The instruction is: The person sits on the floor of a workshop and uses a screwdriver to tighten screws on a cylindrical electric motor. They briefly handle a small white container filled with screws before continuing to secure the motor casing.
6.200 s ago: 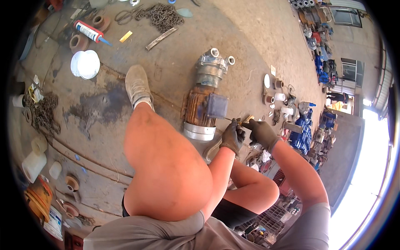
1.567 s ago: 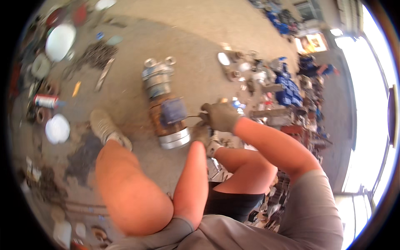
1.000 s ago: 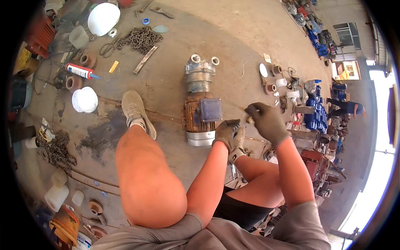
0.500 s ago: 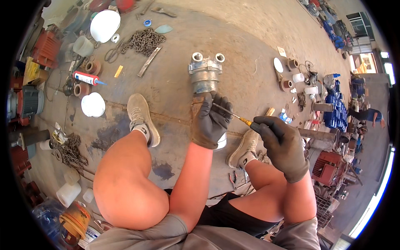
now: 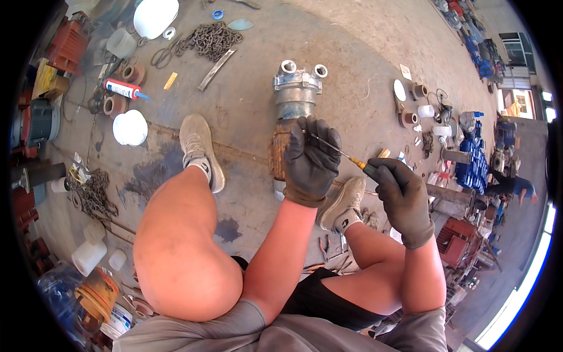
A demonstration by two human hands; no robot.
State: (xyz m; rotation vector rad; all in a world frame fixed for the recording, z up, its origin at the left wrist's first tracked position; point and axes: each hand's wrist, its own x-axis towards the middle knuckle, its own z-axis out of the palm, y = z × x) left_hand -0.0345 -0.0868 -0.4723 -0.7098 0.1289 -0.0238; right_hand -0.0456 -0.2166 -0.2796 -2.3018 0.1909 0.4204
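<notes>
Crouching over a rusty motor-pump on stained concrete, a person rests the gloved left hand flat on its casing, fingers curled at the screwdriver's thin shaft, while the gloved right hand clenches the orange handle.

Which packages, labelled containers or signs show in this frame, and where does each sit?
White sealant tube with red label and blue nozzle: lying on the concrete, upper left.
Round tin with white-and-blue label: lower left edge, beside the knee.
Clear blue plastic water jug: far lower left.
White plastic jar: left, near the chains.
No signs or screens can be made out.
</notes>
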